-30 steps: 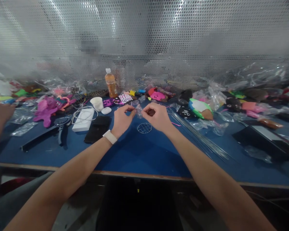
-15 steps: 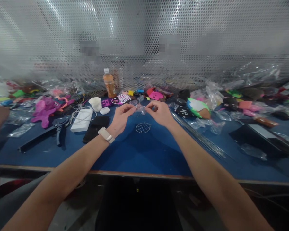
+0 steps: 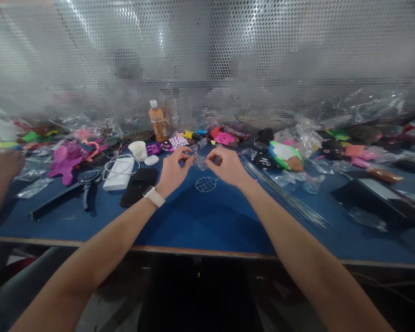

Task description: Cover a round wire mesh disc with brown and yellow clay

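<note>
Between my two hands is a small piece of clear plastic (image 3: pixel 201 162), perhaps a little bag; its details are too faint to make out. My left hand (image 3: pixel 174 169), with a pale watch band on the wrist, pinches its left side between thumb and fingertips. From the other side my right hand (image 3: pixel 225 166) is closed on it with thumb and forefinger. Just below them on the blue table (image 3: pixel 207 226) lies a flat, fish-shaped wire outline (image 3: pixel 206 184) with a grid inside.
Thin metal wires (image 3: pixel 288 198) lie right of my hands. To the left are a black phone (image 3: pixel 138 186), a white box (image 3: pixel 119 174) with a cable, and pliers (image 3: pixel 85 189). An orange drink bottle (image 3: pixel 158 122) stands behind. Another person's hand (image 3: pixel 3 166) shows far left.
My hands have shifted slightly, the fingers of my left hand curling more, with the clear plastic still between them. The other person's hand at far left has come further into view.
</note>
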Motion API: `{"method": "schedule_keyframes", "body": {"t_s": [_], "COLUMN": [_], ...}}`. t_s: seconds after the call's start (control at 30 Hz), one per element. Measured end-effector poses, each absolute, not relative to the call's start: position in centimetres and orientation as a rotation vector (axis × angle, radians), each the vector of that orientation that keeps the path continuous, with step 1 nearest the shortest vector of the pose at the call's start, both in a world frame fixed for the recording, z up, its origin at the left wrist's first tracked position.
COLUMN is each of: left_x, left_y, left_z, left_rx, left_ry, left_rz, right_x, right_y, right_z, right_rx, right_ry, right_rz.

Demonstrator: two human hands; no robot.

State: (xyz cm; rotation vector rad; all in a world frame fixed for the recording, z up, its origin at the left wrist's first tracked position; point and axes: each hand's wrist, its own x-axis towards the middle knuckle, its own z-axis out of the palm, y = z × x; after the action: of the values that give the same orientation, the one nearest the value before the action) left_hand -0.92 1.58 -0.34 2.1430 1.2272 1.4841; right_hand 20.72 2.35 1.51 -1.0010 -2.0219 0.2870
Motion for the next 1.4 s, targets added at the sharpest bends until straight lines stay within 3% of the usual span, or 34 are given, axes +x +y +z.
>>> {"method": "schedule_keyframes", "body": {"t_s": [0.73,1.4], "left_x": [-0.6,-0.7], "left_y": [2.3,2.2], "left_z": [-1.6,-1.0], "left_rx": [2.835,2.389], "left_ry": [1.216,1.278], "left_rz": [1.247,1.332], "right_x": [19.6,19.3], "right_y": [1.2,2.0], "right_z": [1.9,0.5], "right_rx": [-0.923,-1.057], "right_ry": [-2.208,-2.084], "right_rz": [0.291,0.256]}}
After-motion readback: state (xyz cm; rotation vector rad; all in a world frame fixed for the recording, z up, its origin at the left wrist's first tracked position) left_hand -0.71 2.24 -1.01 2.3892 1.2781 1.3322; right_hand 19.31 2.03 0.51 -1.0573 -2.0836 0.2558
